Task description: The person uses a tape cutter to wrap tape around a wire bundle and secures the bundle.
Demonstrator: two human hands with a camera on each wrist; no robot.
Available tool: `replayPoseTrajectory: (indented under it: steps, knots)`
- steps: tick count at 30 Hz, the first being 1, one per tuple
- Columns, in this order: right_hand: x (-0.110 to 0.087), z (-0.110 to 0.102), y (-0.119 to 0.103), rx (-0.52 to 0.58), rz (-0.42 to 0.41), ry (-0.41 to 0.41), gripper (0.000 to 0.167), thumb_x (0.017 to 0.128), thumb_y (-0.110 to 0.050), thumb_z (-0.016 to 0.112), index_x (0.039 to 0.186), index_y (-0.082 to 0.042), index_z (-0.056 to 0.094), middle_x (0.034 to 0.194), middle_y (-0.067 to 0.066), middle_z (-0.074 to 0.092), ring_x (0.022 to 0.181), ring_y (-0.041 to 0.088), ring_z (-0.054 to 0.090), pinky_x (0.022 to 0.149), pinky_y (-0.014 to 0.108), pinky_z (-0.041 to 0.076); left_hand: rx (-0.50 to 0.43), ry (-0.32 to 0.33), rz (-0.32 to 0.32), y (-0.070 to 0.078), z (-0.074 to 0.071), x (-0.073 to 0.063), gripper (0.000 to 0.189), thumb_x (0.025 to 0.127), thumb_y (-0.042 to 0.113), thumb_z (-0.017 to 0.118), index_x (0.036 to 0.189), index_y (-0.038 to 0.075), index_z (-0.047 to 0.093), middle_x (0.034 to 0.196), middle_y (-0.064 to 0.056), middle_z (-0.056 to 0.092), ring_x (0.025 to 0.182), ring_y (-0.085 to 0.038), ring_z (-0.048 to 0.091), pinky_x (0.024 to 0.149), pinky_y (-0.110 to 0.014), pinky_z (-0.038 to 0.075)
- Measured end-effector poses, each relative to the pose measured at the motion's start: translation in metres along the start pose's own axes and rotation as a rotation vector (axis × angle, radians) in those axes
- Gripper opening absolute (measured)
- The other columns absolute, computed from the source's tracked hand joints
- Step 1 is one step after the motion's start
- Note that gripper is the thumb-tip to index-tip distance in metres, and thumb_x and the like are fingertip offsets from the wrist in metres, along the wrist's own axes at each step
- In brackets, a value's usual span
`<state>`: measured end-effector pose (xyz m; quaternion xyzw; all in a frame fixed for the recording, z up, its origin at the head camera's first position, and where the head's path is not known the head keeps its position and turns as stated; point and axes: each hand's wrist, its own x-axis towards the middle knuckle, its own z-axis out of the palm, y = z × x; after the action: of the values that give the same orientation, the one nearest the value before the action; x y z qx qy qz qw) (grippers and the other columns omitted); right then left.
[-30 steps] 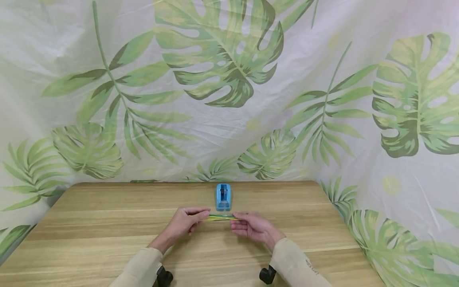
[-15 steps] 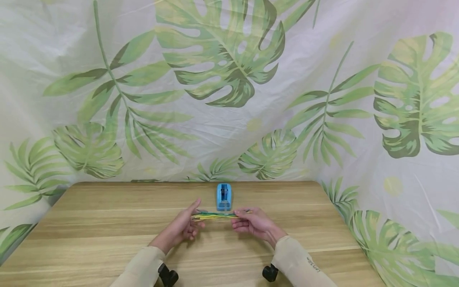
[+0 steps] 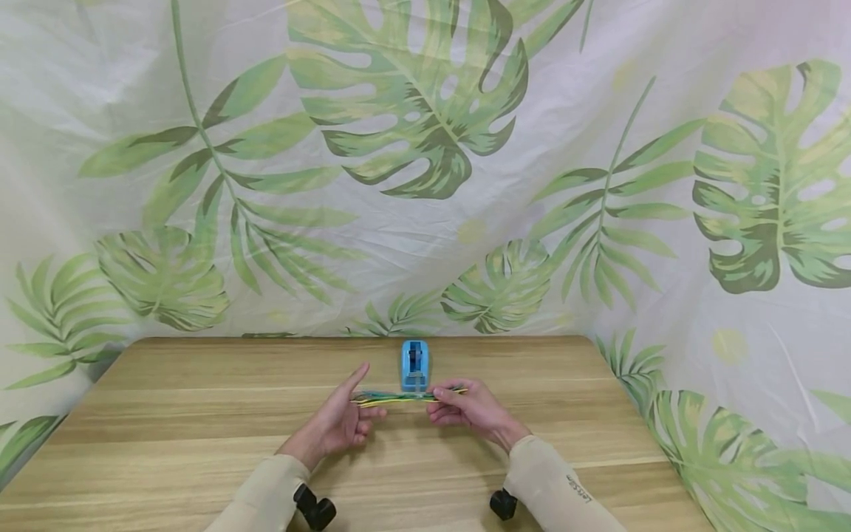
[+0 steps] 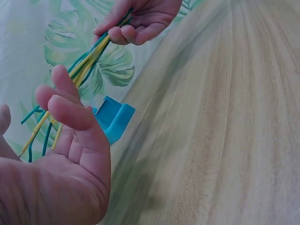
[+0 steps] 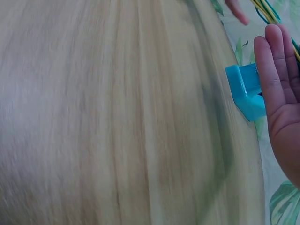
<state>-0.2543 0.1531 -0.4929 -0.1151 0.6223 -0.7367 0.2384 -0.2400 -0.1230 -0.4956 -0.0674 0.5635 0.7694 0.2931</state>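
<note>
A bundle of thin yellow and green wires (image 3: 395, 400) stretches between the hands, above the wooden table. My right hand (image 3: 475, 410) pinches the bundle near its right end between thumb and fingers; short wire ends stick out beyond the grip. At the other end, my left hand (image 3: 337, 423) has its thumb raised and fingers relaxed, and the wires fan out loosely by the palm. In the left wrist view the splayed wire ends show behind the left fingers (image 4: 70, 112). Just beyond the wires stands a blue tape dispenser (image 3: 407, 369).
The wooden table (image 3: 199, 421) runs up to a leaf-printed cloth (image 3: 399, 244) hanging behind it and along its right side. The dispenser's cutter end faces the hands. Black wrist mounts (image 3: 503, 504) sit below both sleeves.
My left hand has let go of the wires, its thumb lifting and fingers spreading, and has shifted slightly left. The right hand keeps its pinch; more of the bundle now shows.
</note>
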Motion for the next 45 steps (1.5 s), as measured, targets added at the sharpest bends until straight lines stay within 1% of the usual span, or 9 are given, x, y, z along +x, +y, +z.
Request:
replayPoseTrajectory:
  steps: [5, 10, 14, 20, 28, 34, 40, 43, 45]
  knots:
    - [0.002, -0.003, 0.001, -0.087, -0.043, -0.008, 0.027, 0.101, -0.009, 0.062, 0.118, 0.011, 0.065, 0.091, 0.017, 0.074, 0.084, 0.023, 0.073, 0.086, 0.047, 0.056, 0.004, -0.027, 0.023, -0.002, 0.002, 0.001, 0.089, 0.093, 0.065, 0.057, 0.153, 0.015, 0.014, 0.081, 0.001, 0.067, 0.053, -0.006, 0.044, 0.05, -0.021, 0.036]
    - [0.003, -0.007, 0.003, -0.153, -0.081, -0.027, 0.025, 0.101, -0.009, 0.061, 0.118, 0.009, 0.066, 0.095, 0.018, 0.073, 0.088, 0.024, 0.072, 0.09, 0.053, 0.053, 0.0, -0.074, 0.049, -0.005, 0.002, 0.001, 0.038, 0.102, 0.042, 0.058, 0.124, 0.011, 0.054, 0.078, 0.005, 0.069, 0.053, -0.003, 0.043, 0.049, -0.018, 0.037]
    - [0.002, -0.009, 0.004, -0.186, -0.098, -0.041, 0.026, 0.101, -0.008, 0.061, 0.119, 0.01, 0.066, 0.098, 0.02, 0.073, 0.093, 0.03, 0.071, 0.091, 0.054, 0.052, 0.002, -0.098, 0.063, -0.007, 0.0, 0.001, 0.023, 0.103, 0.034, 0.058, 0.11, 0.014, 0.066, 0.08, 0.005, 0.068, 0.055, -0.002, 0.045, 0.049, -0.017, 0.04]
    - [0.002, -0.011, 0.002, -0.273, -0.104, -0.034, 0.026, 0.099, -0.011, 0.064, 0.119, 0.005, 0.069, 0.101, 0.023, 0.073, 0.1, 0.043, 0.067, 0.09, 0.05, 0.054, 0.019, -0.122, 0.09, -0.008, -0.003, 0.002, 0.022, 0.103, 0.03, 0.059, 0.109, 0.011, 0.069, 0.081, 0.006, 0.067, 0.056, 0.0, 0.046, 0.05, -0.016, 0.041]
    - [0.002, -0.011, -0.002, -0.348, -0.076, -0.017, 0.03, 0.099, -0.012, 0.066, 0.125, 0.003, 0.067, 0.103, 0.025, 0.072, 0.09, 0.033, 0.07, 0.084, 0.045, 0.057, 0.021, -0.17, 0.116, -0.007, -0.007, 0.002, 0.023, 0.105, 0.024, 0.057, 0.113, 0.01, 0.073, 0.082, 0.005, 0.068, 0.056, 0.002, 0.049, 0.051, -0.015, 0.044]
    - [0.002, -0.009, -0.004, -0.353, -0.025, 0.055, 0.047, 0.101, -0.03, 0.064, 0.132, 0.004, 0.06, 0.116, 0.023, 0.068, 0.093, 0.034, 0.07, 0.083, 0.045, 0.057, 0.026, -0.167, 0.14, -0.008, -0.009, 0.003, 0.027, 0.103, 0.022, 0.06, 0.121, 0.004, 0.069, 0.084, 0.003, 0.07, 0.058, 0.001, 0.05, 0.052, -0.016, 0.046]
    - [-0.001, -0.006, -0.003, -0.205, 0.055, 0.103, 0.073, 0.1, -0.055, 0.053, 0.142, 0.005, 0.049, 0.143, 0.023, 0.049, 0.1, 0.035, 0.068, 0.085, 0.041, 0.057, 0.022, -0.186, 0.174, -0.01, -0.012, 0.004, 0.039, 0.104, 0.02, 0.059, 0.135, -0.003, 0.058, 0.087, 0.002, 0.07, 0.061, 0.0, 0.052, 0.053, -0.016, 0.046]
    - [-0.002, -0.003, -0.001, -0.071, 0.126, 0.104, 0.087, 0.097, -0.066, 0.049, 0.145, 0.005, 0.043, 0.134, 0.023, 0.057, 0.093, 0.029, 0.07, 0.084, 0.042, 0.057, 0.018, -0.196, 0.186, -0.01, -0.012, 0.005, 0.046, 0.104, 0.02, 0.058, 0.14, -0.006, 0.052, 0.087, 0.002, 0.07, 0.061, 0.001, 0.052, 0.053, -0.016, 0.046]
    - [-0.001, 0.0, 0.001, 0.017, 0.171, 0.101, 0.093, 0.095, -0.069, 0.048, 0.152, 0.002, 0.029, 0.117, 0.022, 0.066, 0.087, 0.024, 0.07, 0.083, 0.043, 0.057, 0.022, -0.195, 0.192, -0.01, -0.012, 0.006, 0.049, 0.104, 0.019, 0.058, 0.143, -0.008, 0.048, 0.088, 0.001, 0.07, 0.061, 0.001, 0.052, 0.054, -0.016, 0.046]
